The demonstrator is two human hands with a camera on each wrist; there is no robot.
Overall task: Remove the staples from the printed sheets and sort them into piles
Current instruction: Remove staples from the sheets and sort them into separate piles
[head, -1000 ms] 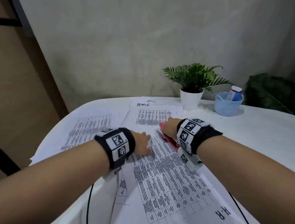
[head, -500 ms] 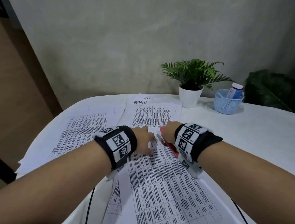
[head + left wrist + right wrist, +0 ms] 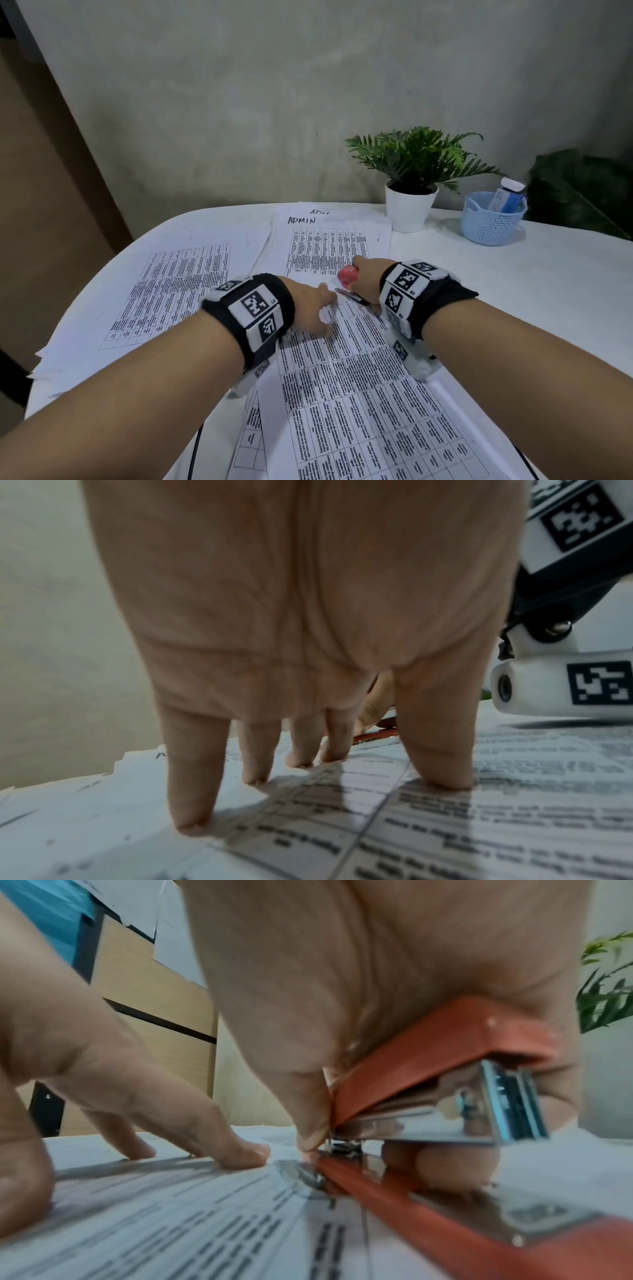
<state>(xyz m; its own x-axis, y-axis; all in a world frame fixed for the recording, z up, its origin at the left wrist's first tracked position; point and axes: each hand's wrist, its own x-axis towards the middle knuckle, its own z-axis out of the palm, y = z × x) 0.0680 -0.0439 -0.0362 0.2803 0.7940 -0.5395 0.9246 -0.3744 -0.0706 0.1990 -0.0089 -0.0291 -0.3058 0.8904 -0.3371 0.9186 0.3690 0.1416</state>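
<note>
A stapled set of printed sheets (image 3: 359,394) lies in front of me on the white table (image 3: 531,291). My left hand (image 3: 315,308) presses down on its top corner with straight, spread fingers (image 3: 192,791). My right hand (image 3: 366,274) grips a red stapler (image 3: 347,275) just right of the left hand. The stapler (image 3: 428,1069) is hinged open, and the metal tip of its back end (image 3: 308,1175) touches the sheet near the left fingertips (image 3: 246,1153). The staple itself is too small to make out.
A pile of sheets marked ADMIN (image 3: 329,246) lies at the back. Another printed pile (image 3: 171,291) lies at the left. A potted plant (image 3: 411,192) and a blue basket (image 3: 491,219) holding a small bottle stand at the back right.
Both hands stay on the sheet's top corner. The left hand's fingers have shifted a little toward the stapler's metal tip; the head view has tilted slightly.
</note>
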